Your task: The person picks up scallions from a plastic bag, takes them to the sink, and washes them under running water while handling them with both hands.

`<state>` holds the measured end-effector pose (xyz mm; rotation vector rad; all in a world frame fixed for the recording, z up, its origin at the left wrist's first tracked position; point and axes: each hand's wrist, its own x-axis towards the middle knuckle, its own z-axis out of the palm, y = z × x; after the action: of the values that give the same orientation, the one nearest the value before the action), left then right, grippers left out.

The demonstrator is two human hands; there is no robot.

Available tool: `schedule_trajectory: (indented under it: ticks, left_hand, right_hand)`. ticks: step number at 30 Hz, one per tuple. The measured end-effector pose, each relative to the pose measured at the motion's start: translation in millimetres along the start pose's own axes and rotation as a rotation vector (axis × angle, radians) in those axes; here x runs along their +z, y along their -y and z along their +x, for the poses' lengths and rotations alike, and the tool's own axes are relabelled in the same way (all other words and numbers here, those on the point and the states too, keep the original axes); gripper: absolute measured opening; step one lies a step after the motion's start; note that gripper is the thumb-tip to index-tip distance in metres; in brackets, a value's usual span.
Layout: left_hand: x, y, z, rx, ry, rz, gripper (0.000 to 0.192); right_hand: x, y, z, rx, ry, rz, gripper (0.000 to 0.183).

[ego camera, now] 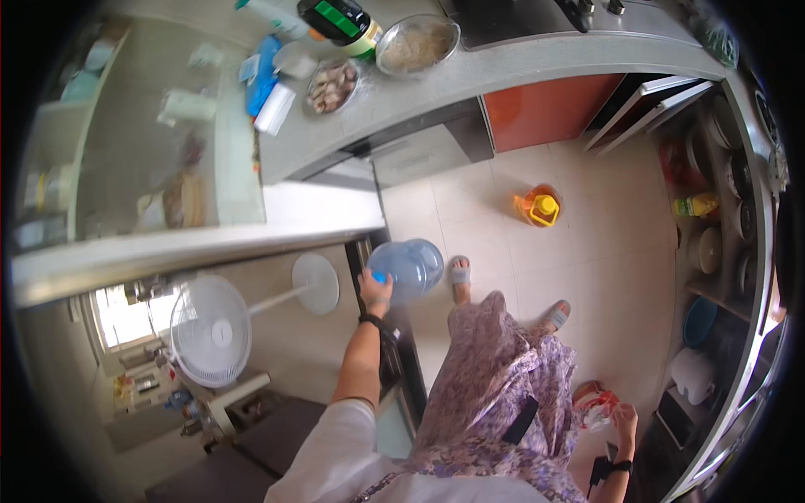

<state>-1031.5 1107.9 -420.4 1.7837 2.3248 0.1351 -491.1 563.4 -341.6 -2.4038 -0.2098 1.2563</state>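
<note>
My left hand [375, 293] grips the blue-capped neck of a large clear-blue plastic water jug [414, 269], by the sliding-door track. The jug lies tilted in view, its base toward the middle of the floor. At the lower right, my right hand [624, 420] pinches a red and white plastic bag [596, 410]. What the bag contains cannot be made out. On the tiles ahead of my feet stands a bottle of orange-coloured cooking oil [541, 206] with a yellow cap and handle.
A counter [352, 129] holds a bowl of meat pieces [332, 87], a bowl of pale food [418, 45] and a dark bottle [339, 25]. Open shelves [710, 289] with cookware line the right. A white pedestal fan [214, 330] stands beyond the doorway. One cabinet door [641, 110] hangs open.
</note>
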Motion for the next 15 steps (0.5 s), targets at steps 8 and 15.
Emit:
schedule_trajectory:
  ticks: [8,15]
  left_hand:
    - [127.1,48.8,86.9,-0.136,-0.007,-0.016,0.046]
    - [208.5,73.6,163.7,-0.103,-0.007,-0.032,0.045]
  right_hand:
    - [124.7,56.3,-88.7,0.482,0.005,-0.001,0.024]
    - [158.5,56.6,-125.5,0.682,-0.104,0.072,0.015]
